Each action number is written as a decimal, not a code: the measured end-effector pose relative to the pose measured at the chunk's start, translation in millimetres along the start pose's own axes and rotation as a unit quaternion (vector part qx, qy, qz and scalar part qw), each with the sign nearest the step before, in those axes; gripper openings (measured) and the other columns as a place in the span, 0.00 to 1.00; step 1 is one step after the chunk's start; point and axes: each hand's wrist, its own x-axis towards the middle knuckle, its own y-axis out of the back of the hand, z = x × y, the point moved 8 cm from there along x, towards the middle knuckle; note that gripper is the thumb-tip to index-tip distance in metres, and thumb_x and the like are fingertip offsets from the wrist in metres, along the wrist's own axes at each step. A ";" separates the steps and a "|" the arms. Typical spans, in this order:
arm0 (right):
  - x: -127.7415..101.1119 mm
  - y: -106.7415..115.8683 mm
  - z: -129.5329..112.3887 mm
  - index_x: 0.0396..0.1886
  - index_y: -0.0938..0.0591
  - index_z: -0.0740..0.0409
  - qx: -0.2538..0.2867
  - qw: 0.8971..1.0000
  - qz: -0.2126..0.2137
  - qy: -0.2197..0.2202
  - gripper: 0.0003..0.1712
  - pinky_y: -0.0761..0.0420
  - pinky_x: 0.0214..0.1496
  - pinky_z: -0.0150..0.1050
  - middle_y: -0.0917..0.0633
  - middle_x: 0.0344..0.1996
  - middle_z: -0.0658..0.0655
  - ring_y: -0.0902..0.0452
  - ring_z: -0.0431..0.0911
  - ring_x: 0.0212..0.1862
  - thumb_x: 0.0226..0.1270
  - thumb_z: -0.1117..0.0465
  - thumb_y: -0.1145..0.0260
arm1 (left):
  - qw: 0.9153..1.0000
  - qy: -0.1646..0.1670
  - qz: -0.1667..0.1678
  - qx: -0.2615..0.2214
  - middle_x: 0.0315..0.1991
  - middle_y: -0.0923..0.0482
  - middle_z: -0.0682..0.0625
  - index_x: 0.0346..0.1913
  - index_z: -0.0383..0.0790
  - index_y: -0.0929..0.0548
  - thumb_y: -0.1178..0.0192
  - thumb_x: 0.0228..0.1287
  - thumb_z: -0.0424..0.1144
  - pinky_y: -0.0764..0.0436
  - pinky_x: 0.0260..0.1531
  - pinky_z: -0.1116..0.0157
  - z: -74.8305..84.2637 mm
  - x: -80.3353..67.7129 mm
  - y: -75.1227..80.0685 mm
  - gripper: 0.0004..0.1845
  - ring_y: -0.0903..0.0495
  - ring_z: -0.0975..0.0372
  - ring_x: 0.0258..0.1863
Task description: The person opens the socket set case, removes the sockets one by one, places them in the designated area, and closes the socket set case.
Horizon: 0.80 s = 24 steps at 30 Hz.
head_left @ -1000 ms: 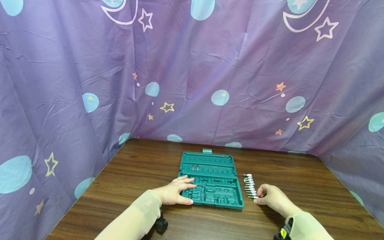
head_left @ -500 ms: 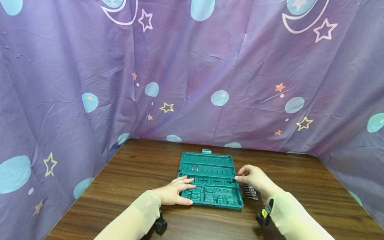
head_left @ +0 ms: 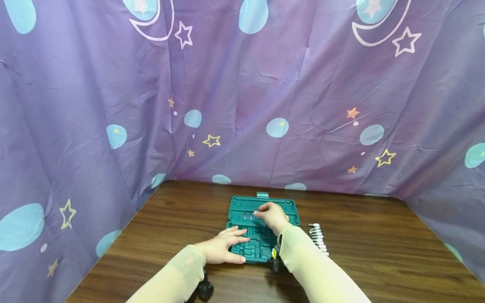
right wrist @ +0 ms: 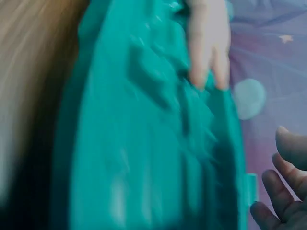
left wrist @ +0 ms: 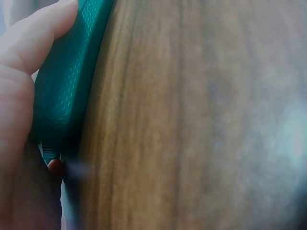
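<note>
A green plastic tool case lies open flat on the table, its lid toward the back. My left hand rests with spread fingers on the case's left edge; its thumb lies along the textured front wall in the left wrist view. Above the lid, my right hand brings thumb and index finger together beside two small reddish bits set in the slots. It appears to pinch a small metal bit, mostly hidden by the fingers. Blur and angle hide the fingertips' hold in the right wrist view.
A row of several silver bits lies on the wooden table, right of the case. A purple curtain with moons and stars hangs behind the table. The lid's latch points toward the curtain.
My right hand has moved from the near end of the bit row, left and away across the case, to above the lid's slots. The left hand has stayed on the case.
</note>
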 end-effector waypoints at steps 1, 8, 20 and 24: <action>0.3 -4.3 0.7 0.43 0.16 0.58 -0.010 1.000 0.006 -0.010 0.15 0.41 0.58 0.60 0.16 0.42 0.57 0.25 0.56 0.48 0.60 0.54 0.29 | 1.000 -0.001 0.001 0.001 0.75 0.46 0.54 0.70 0.50 0.31 0.40 0.63 0.57 0.50 0.70 0.46 0.2 0.2 -0.3 0.34 0.56 0.54 0.75; 2.5 -24.5 8.4 0.45 0.15 0.55 -0.029 0.997 0.036 -0.064 0.16 0.49 0.63 0.62 0.17 0.48 0.60 0.32 0.63 0.57 0.61 0.51 0.30 | 1.000 -0.007 0.014 0.010 0.74 0.44 0.52 0.69 0.48 0.30 0.39 0.62 0.56 0.50 0.70 0.48 2.2 -0.2 0.4 0.34 0.54 0.52 0.75; 3.5 -29.6 13.2 0.41 0.12 0.49 -0.060 0.992 0.024 -0.104 0.14 0.46 0.64 0.61 0.23 0.53 0.65 0.41 0.66 0.61 0.59 0.48 0.29 | 1.000 -0.012 0.022 0.019 0.74 0.44 0.52 0.69 0.48 0.29 0.39 0.62 0.57 0.50 0.70 0.48 3.2 0.1 2.4 0.34 0.53 0.52 0.75; 5.9 -30.6 13.7 0.42 0.12 0.48 -0.073 0.991 0.010 -0.112 0.14 0.46 0.64 0.61 0.23 0.55 0.65 0.41 0.66 0.62 0.60 0.48 0.30 | 1.000 -0.007 0.018 0.018 0.74 0.44 0.53 0.69 0.50 0.30 0.40 0.62 0.58 0.50 0.70 0.48 1.1 0.5 1.2 0.34 0.54 0.53 0.75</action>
